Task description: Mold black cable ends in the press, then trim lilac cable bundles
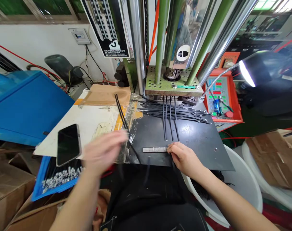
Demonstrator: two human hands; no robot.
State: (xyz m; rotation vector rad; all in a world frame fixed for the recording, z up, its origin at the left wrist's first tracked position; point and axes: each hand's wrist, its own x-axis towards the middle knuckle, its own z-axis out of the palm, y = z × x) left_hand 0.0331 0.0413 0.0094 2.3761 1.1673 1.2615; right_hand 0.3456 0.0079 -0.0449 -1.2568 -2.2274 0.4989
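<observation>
Bar (153, 149), one end in right hand (184, 159), blurred left hand (104, 150) apart

The left hand (106, 150) blurs at left; the right hand (186, 160), further right, pinches its fingers (176, 149) together; both forearms (216, 187) extend from near.

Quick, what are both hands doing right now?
Left hand: too blurred to tell.
Right hand: looks closed, pinching one end of the metal strip.
</observation>
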